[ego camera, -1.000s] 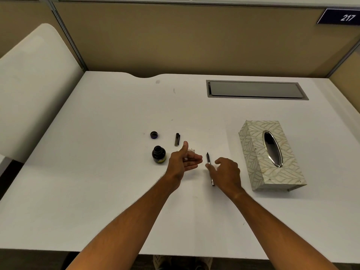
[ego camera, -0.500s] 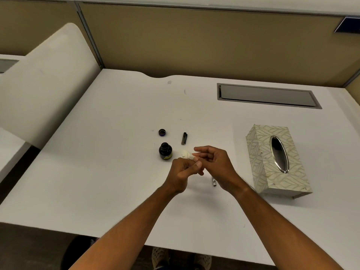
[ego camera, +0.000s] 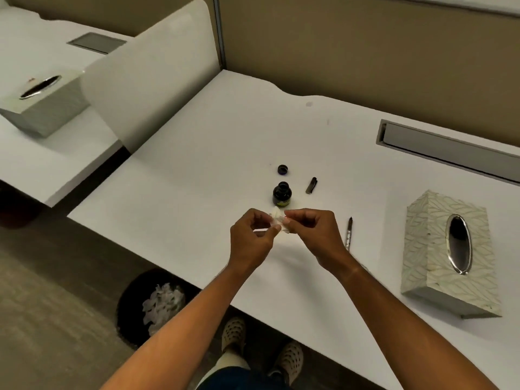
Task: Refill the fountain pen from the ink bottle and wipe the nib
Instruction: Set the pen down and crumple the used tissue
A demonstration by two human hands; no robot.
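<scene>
A small dark ink bottle (ego camera: 281, 194) stands open on the white desk, with its round cap (ego camera: 282, 169) lying just behind it. The pen's dark cap (ego camera: 311, 185) lies to the right of the bottle. The fountain pen (ego camera: 349, 232) lies on the desk, nib pointing away, just right of my right hand. My left hand (ego camera: 251, 240) and my right hand (ego camera: 312, 233) meet in front of the bottle and pinch a small crumpled white tissue (ego camera: 279, 222) between their fingertips.
A leaf-patterned tissue box (ego camera: 450, 256) stands at the right. A grey cable tray (ego camera: 447, 149) is set into the desk at the back right. On the floor below the desk's front edge, a black waste bin (ego camera: 153, 304) holds crumpled tissues. A white divider (ego camera: 152, 71) stands at the left.
My right hand left the pen on the desk and joined my left hand on the crumpled tissue. The view swung left and down, bringing the bin and the neighbouring desk into sight.
</scene>
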